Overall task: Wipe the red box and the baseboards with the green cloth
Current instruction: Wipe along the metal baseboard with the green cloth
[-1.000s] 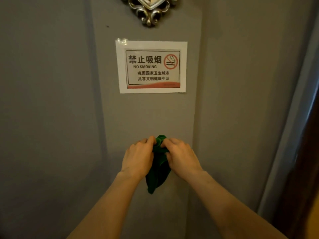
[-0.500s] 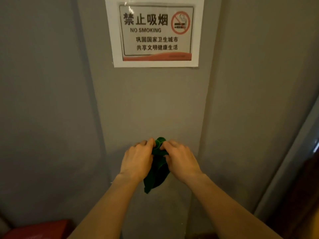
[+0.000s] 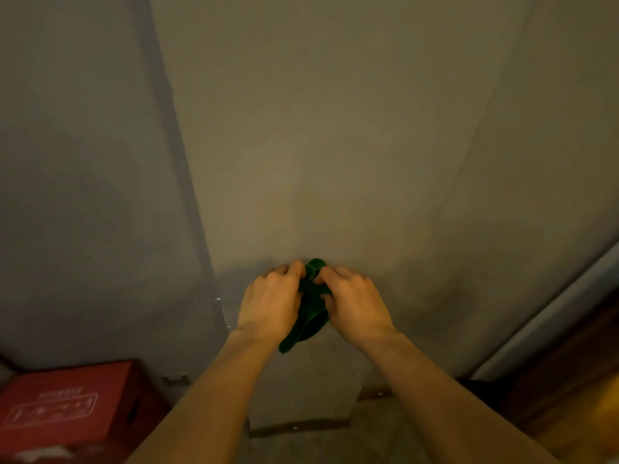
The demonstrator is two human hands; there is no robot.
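Both hands are closed on the cloth [image 3: 310, 309] — left hand [image 3: 271, 304] and right hand [image 3: 355, 306] pinch its bunched top between them, the rest hanging down. Lower left, the box [image 3: 63, 401] sits on the floor. Beyond — a dark baseboard [image 3: 298, 426] runs along the foot of the grey wall [image 3: 318, 145].

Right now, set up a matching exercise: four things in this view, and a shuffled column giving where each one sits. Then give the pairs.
Things:
1. green cloth
2. red box
3. left hand
4. baseboard

Places:
A. bottom left corner, on the floor
B. along the foot of the wall pillar, below the arms
C. bunched between both hands
D. gripping the cloth from its left side

Pairs: 1-C, 2-A, 3-D, 4-B
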